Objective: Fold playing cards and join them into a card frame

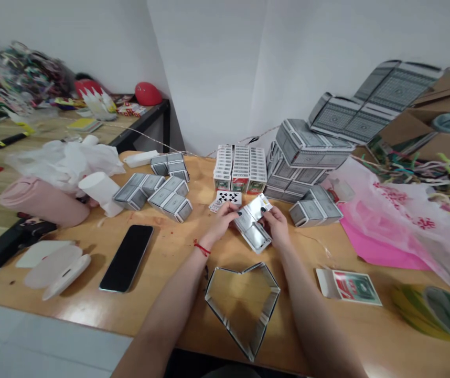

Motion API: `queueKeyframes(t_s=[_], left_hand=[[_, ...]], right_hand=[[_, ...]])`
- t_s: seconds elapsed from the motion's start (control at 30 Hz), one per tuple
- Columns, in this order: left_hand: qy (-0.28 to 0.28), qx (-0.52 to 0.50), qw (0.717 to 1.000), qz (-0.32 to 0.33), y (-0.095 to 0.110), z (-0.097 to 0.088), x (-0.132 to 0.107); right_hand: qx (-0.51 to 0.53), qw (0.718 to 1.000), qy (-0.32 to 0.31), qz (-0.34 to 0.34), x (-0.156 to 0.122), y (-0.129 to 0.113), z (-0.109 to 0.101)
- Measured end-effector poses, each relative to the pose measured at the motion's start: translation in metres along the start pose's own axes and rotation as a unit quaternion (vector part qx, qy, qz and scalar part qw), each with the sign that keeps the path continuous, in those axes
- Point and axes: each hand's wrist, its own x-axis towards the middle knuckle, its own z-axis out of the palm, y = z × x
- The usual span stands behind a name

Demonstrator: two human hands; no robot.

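Between my hands is a small L-shaped piece made of playing cards [253, 224], held just above the table. My left hand [225, 219] pinches its left corner, thumb on top. On the upper right, my right hand [275, 221] grips the same piece near its shiny end. A few loose playing cards [228, 198], a spade card on top, lie just beyond my left fingers. Nearer to me, between my forearms, stands a heart-shaped frame of joined cards [225, 316], open in the middle.
Stacked card packs [240, 169] stand at the back. Right of them rises a tall card-block structure [307, 149]; smaller card blocks [171, 197] sit at left. A phone [127, 257], an opened card box [353, 286] and yellow tape [433, 312] lie nearer.
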Motion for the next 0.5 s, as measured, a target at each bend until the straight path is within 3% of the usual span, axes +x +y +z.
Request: queueKeyframes(t_s=[0.07, 0.13, 0.27, 0.5], left_hand=[[-0.067, -0.05, 0.996, -0.013, 0.006, -0.002, -0.003], [-0.092, -0.082, 0.992, -0.039, 0.01, -0.002, -0.003], [-0.085, -0.035, 0.994, -0.061, 0.012, 0.0, -0.001], [-0.043, 0.017, 0.999, -0.024, 0.007, 0.004, 0.001]], right_hand=[[0.001, 0.999, -0.03, 0.016, 0.002, -0.004, -0.003], [-0.007, 0.996, -0.083, 0.043, 0.001, -0.007, -0.003], [-0.029, 0.982, -0.167, 0.087, -0.003, -0.009, 0.002], [-0.003, 0.978, -0.177, 0.113, -0.003, -0.007, 0.009]])
